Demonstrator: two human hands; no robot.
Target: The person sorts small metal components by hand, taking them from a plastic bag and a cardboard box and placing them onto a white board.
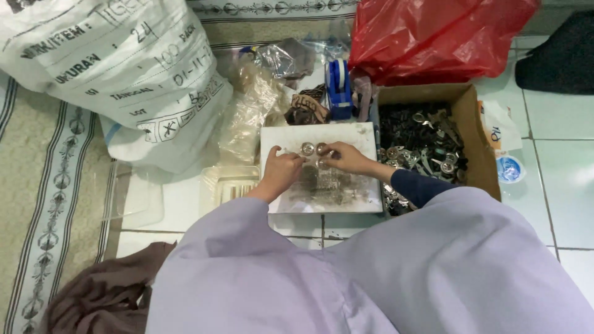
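Head view: small round silvery metal discs (307, 148) side by side on smudged white board (365, 139), just beyond left hand (281, 172), fingers curled, nearer; right hand (346, 158) pinching the neighbouring disc.

White printed sack (117, 68) top left; red bag (433, 37) top right; brown carton (479, 145).

Both hands meet over a smudged white board (365, 139) on the tiled floor (550, 185). The left hand (279, 172) pinches by a small round metal piece (307, 148); the right hand (348, 158) fingers another. A cardboard box (476, 145) of metal parts stands just right.
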